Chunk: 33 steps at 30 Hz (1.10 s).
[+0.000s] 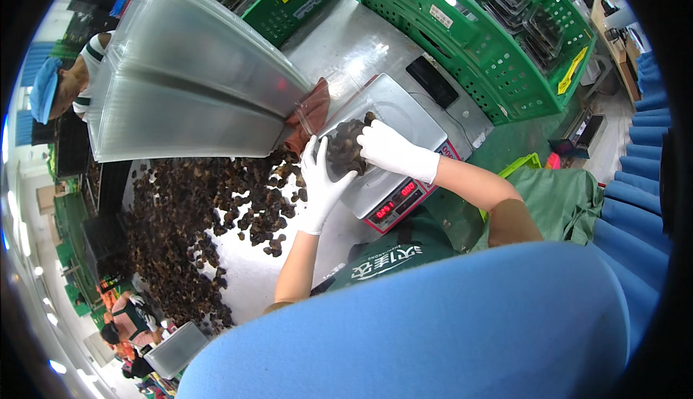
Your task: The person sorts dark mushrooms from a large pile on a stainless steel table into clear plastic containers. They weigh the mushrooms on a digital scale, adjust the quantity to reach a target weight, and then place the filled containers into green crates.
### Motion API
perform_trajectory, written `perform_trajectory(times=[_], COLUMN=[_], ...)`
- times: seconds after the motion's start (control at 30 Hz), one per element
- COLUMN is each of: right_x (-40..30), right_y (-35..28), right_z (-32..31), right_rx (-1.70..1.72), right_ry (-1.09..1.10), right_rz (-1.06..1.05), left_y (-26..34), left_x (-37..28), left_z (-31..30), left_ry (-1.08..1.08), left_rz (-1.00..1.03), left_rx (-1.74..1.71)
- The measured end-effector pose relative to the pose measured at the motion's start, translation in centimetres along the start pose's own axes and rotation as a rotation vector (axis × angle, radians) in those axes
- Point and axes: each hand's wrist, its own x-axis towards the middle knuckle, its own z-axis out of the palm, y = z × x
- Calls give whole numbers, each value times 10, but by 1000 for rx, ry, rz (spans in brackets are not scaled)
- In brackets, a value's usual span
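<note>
A clear plastic clamshell box holds a heap of dark brown mushrooms [346,147], seemingly wood ear. It rests on the steel pan [398,109] of an electronic scale with a lit red display [397,199]. My left hand [322,179], in a white glove, lies along the box's left side, fingers and thumb spread at the heap's edge. My right hand [392,150], also gloved, has its fingers curled at the heap's right side; whether they pinch a mushroom is hidden. The raised transparent lid [319,109] shows beyond the heap, near a reddish-brown cloth [314,112].
Loose mushrooms [178,225] cover the white table on the left. Tall stacks of clear plastic boxes [200,74] stand behind them. A green crate [433,36] with filled boxes stands beyond the scale, near a black device [432,80] and cable. Co-workers [132,318] are at the far left.
</note>
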Motion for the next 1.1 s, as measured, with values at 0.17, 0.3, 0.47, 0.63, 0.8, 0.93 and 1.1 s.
perform_trajectory(times=[0.17,0.3,0.47,0.63,0.8,0.93,1.1], right_x=[4,8,9,3,-6,-38,-68], right_y=[1,-1,2,9,17,35,31], right_z=[12,13,8,6,-39,-59,-63], right_rx=[-154,-159,-96,-55,211,228,423], right_ry=[0,21,40,8,37,331,323], right_rz=[-57,-73,-104,-117,35,245,465], left_y=[17,35,29,15,-1,-13,-7], left_x=[8,22,29,31,27,25,36], left_z=[-9,-7,-3,2,7,7,11], left_ry=[93,115,112,126,165,148,158], left_rz=[108,125,164,-24,-132,-221,-104], left_rx=[133,239,299,-17,-147,-359,-377])
